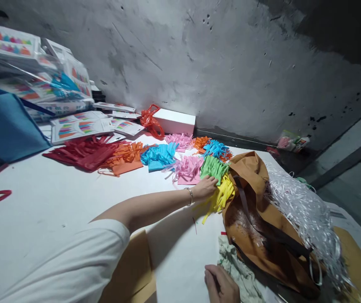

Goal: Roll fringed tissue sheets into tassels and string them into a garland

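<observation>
My left hand [206,188], with a bracelet at the wrist, reaches across the white table. Its bent fingers close on the upper edge of a yellow paper fringe [223,194]; its thumb side is partly hidden. Touching distance away lies a green paper fringe [213,168], and a pink fringe [188,168] sits just left of it. At the bottom edge my right hand [222,285] rests loosely curled, with nothing visible in it, beside a pale crumpled cloth [238,269]. Farther left lie blue [159,156], orange [125,158] and dark red fringes [82,153].
A brown bag [249,210] with dark straps lies on the right, beside a heap of shiny white strips [306,210]. Printed packs [79,124], a white box [175,121] and a red plastic bag [151,121] stand along the wall. A blue bag [6,122] is at left.
</observation>
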A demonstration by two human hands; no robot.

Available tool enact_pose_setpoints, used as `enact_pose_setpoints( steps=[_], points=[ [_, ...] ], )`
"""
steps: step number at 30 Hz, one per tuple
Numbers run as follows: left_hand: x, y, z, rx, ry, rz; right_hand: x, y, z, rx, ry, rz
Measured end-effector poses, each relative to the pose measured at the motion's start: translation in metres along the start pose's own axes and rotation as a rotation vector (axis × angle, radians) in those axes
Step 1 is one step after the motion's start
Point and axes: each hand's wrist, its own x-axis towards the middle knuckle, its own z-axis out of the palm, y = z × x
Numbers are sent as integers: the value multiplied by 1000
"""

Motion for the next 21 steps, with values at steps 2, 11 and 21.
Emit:
enact_pose_setpoints(
  steps=[2,11,21],
  points=[
    [7,-3,-5,-26,7,4,1,-1,-2,-5,3,6],
    [2,-17,-17,-341,7,-93,5,-2,-1,-9,-17,-2],
    [39,-50,-113,-856,127,-332,4,0,1,-12,-12,11]
  ],
)
